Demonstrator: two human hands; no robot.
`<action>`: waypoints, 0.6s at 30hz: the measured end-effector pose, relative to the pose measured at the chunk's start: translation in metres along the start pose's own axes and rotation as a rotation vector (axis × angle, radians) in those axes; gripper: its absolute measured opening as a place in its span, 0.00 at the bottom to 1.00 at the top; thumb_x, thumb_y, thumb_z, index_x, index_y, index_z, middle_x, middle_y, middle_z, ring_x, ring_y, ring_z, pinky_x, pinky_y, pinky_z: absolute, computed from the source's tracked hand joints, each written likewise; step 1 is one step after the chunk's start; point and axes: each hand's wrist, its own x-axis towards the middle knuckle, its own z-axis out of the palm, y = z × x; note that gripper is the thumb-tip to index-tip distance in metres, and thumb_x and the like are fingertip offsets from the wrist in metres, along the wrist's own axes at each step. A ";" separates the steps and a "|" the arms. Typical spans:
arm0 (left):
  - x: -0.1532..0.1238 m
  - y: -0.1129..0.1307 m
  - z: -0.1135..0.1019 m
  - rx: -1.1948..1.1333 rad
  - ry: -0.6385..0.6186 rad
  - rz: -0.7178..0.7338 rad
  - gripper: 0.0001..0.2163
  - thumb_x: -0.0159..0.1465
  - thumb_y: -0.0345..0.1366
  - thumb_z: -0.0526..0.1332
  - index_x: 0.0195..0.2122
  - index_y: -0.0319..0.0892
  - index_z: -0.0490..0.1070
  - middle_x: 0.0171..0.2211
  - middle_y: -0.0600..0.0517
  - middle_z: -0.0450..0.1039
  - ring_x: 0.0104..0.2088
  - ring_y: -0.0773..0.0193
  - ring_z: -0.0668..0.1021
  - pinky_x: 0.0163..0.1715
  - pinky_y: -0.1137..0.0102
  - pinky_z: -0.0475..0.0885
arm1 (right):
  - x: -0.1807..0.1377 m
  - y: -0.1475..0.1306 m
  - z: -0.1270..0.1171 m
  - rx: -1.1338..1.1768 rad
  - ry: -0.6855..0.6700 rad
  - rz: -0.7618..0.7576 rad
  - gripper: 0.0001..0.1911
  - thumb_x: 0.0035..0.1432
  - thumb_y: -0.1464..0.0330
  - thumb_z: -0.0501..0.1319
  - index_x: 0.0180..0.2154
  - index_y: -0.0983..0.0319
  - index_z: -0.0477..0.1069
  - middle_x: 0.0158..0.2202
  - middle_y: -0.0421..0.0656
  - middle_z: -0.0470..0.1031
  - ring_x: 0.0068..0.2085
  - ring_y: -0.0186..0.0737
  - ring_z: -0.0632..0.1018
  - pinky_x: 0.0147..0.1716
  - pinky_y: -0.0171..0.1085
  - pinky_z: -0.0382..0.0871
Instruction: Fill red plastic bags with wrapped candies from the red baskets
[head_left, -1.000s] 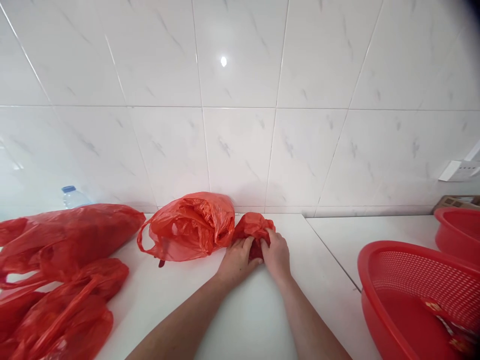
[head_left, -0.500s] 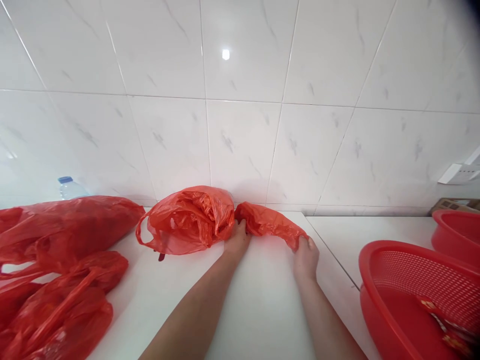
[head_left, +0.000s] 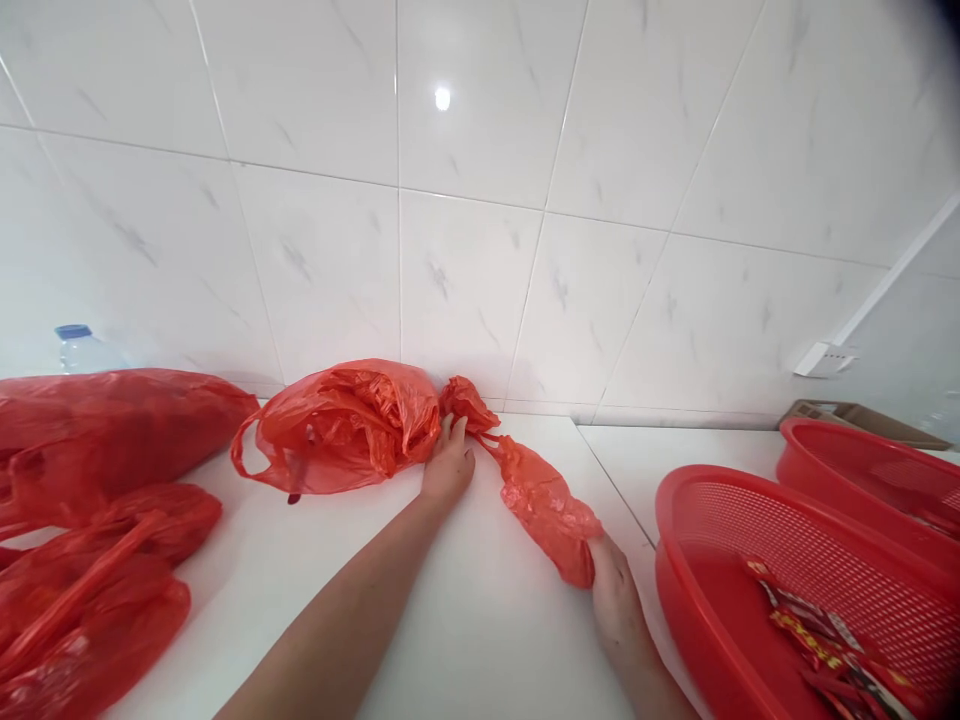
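Note:
A thin red plastic bag (head_left: 544, 505) stretches slantwise over the white tabletop, its near end in the closed grasp of my right hand (head_left: 619, 600). That hand's fingertips are hidden behind the plastic. My left hand (head_left: 448, 468) rests between a large bundled red plastic bag (head_left: 345, 425) and a small crumpled piece of red plastic (head_left: 469, 402), touching them with its fingers stretched and slightly apart. A narrow twisted strip joins the crumpled piece to the bag in my right hand. The bundle has a loop handle on its left side.
Two filled red bags (head_left: 112, 430) lie at the left, with a blue-capped bottle (head_left: 82, 350) behind. To the right stand a red perforated basket (head_left: 697, 560) holding wrapped packets (head_left: 817, 625) and another red basket (head_left: 810, 450). A tiled wall (head_left: 465, 270) closes the back.
My right hand has drawn the red bag toward me, away from the bundle, so it now lies slanted. My left hand's fingers have spread. The view has turned slightly right.

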 end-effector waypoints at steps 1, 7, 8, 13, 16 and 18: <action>-0.006 0.003 -0.003 -0.010 -0.011 0.045 0.32 0.59 0.27 0.53 0.65 0.43 0.47 0.67 0.43 0.44 0.67 0.49 0.48 0.62 0.53 0.50 | 0.001 0.002 -0.003 0.034 -0.009 0.042 0.19 0.56 0.57 0.54 0.42 0.60 0.74 0.43 0.42 0.77 0.44 0.45 0.74 0.41 0.37 0.68; -0.045 0.031 -0.017 -0.057 -0.176 0.360 0.29 0.52 0.29 0.61 0.57 0.51 0.63 0.66 0.50 0.51 0.66 0.45 0.49 0.61 0.45 0.43 | 0.017 0.008 -0.014 0.442 -0.079 0.177 0.15 0.51 0.58 0.60 0.38 0.60 0.75 0.33 0.40 0.78 0.37 0.43 0.77 0.33 0.36 0.71; -0.051 0.035 -0.019 -0.062 -0.205 0.390 0.21 0.54 0.30 0.62 0.50 0.50 0.70 0.62 0.50 0.59 0.64 0.44 0.54 0.61 0.45 0.42 | 0.017 0.006 -0.014 0.505 -0.074 0.151 0.14 0.51 0.59 0.61 0.38 0.59 0.75 0.33 0.40 0.78 0.37 0.43 0.77 0.33 0.36 0.72; -0.074 0.044 -0.022 -0.077 -0.269 0.373 0.08 0.62 0.32 0.54 0.38 0.45 0.72 0.37 0.51 0.77 0.42 0.58 0.76 0.54 0.58 0.62 | 0.016 -0.004 -0.010 0.629 -0.065 0.094 0.15 0.52 0.58 0.61 0.39 0.59 0.75 0.37 0.40 0.77 0.40 0.42 0.77 0.35 0.36 0.73; -0.081 0.043 -0.021 -0.062 -0.236 0.292 0.20 0.59 0.34 0.59 0.54 0.43 0.63 0.51 0.44 0.70 0.52 0.53 0.71 0.51 0.60 0.66 | 0.019 -0.003 -0.010 0.650 -0.070 0.097 0.17 0.53 0.58 0.60 0.43 0.58 0.73 0.41 0.40 0.76 0.42 0.42 0.76 0.37 0.37 0.73; -0.083 0.042 -0.020 -0.038 -0.229 0.244 0.26 0.55 0.37 0.63 0.55 0.42 0.62 0.57 0.41 0.65 0.58 0.46 0.65 0.54 0.54 0.60 | 0.020 -0.001 -0.011 0.614 -0.052 0.082 0.18 0.54 0.56 0.58 0.44 0.58 0.71 0.43 0.41 0.75 0.43 0.44 0.75 0.37 0.38 0.73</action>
